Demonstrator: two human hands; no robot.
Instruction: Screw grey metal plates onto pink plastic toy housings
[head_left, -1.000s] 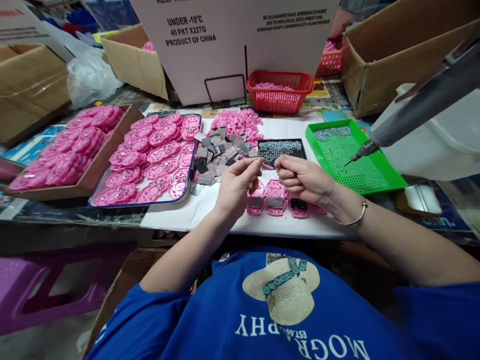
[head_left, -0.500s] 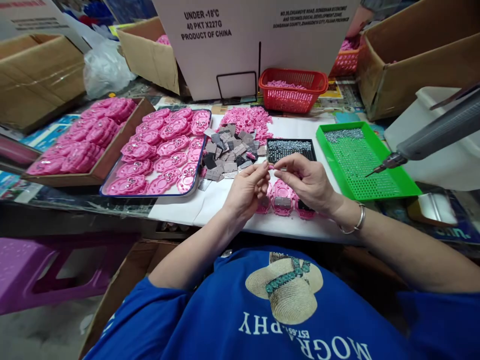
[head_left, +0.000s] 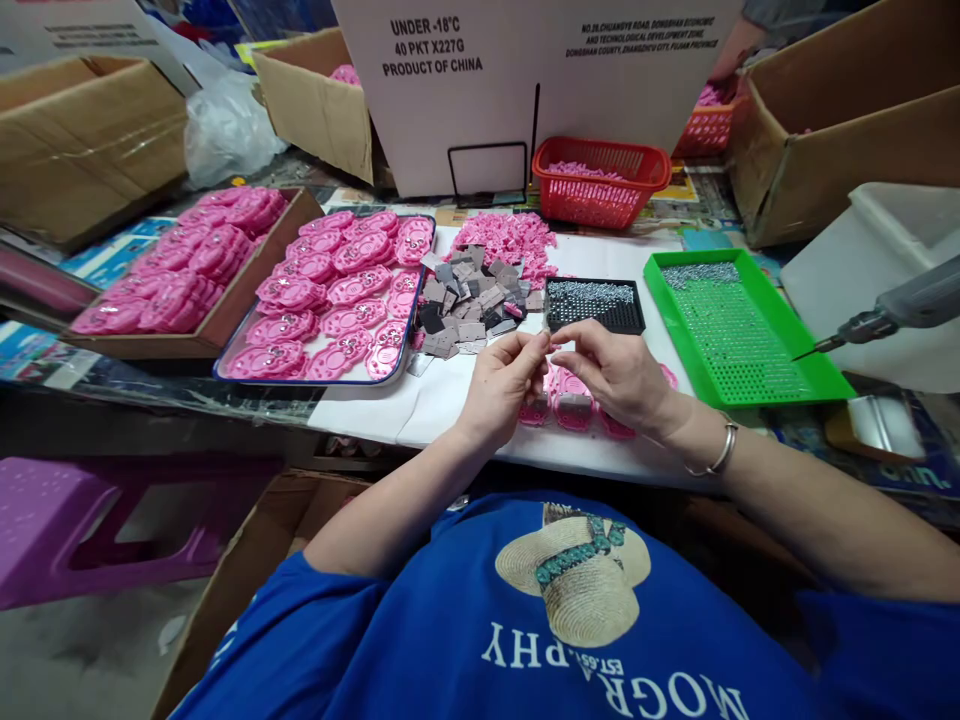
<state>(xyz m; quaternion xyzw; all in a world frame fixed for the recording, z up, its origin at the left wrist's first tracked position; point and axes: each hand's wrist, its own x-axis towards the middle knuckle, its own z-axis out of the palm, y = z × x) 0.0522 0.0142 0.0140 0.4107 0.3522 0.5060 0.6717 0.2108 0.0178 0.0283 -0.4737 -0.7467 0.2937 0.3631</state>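
L hand pinched, R hand narrowly parted, can't tell what's held; nearby pink cases hold grey plates, w/ addl. loose plates piled.

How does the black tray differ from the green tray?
The black tray is dark and clearly smaller; the green tray is bright and much larger. The black tray is close behind the hands; the green tray lies farther to the right, under the screwdriver tip. Both hold small silvery parts bunched toward the far side.
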